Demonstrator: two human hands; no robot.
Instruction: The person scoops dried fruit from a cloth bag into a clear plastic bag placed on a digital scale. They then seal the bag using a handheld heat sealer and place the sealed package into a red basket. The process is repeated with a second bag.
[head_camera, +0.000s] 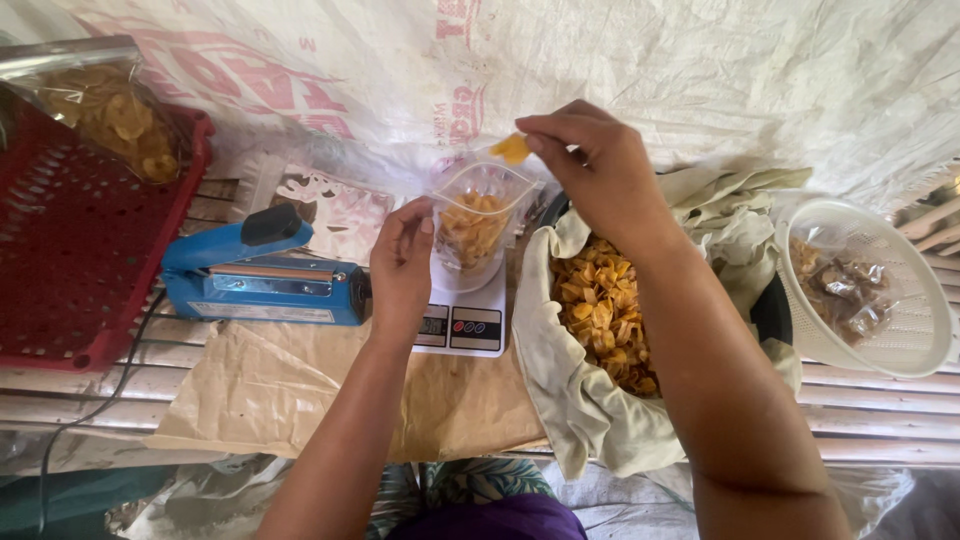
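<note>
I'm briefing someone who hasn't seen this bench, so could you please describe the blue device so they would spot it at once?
Start from the red perforated tray at the left; just to its right, on brown paper, lies the blue heat sealer. It sits left of the white scale, beside the left hand. It is the only blue thing here, with a long hinged arm and black knob.

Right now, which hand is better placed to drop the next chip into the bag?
Right. The right hand pinches a chip directly above the open clear bag, beside the chip pile. The left hand is busy steadying the bag on the scale.
</note>
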